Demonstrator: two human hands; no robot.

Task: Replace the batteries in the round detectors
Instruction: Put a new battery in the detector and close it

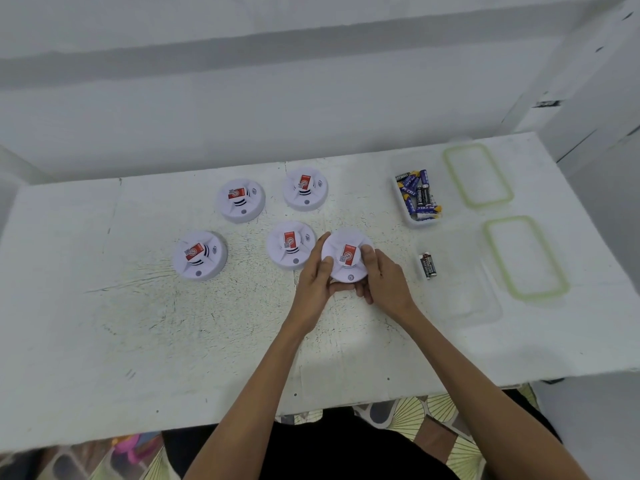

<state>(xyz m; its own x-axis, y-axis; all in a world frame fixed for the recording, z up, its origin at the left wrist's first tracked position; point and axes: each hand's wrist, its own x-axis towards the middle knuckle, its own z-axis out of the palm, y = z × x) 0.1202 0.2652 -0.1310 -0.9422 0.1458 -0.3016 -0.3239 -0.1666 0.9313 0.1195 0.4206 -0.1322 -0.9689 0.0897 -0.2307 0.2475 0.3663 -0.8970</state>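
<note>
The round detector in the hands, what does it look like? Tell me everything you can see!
The held detector is a round white disc, plastic by its look, with a raised middle bearing a red-and-white label and a small grey dot near its front edge. It faces up, just off the white table. The left hand and right hand grip its sides, thumbs on top, fingers curled underneath.

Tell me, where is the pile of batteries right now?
In the head view, the pile of batteries lies in a clear tub on the far right of the table, just left of a green-rimmed lid, beyond the right hand gripping a detector.
</note>
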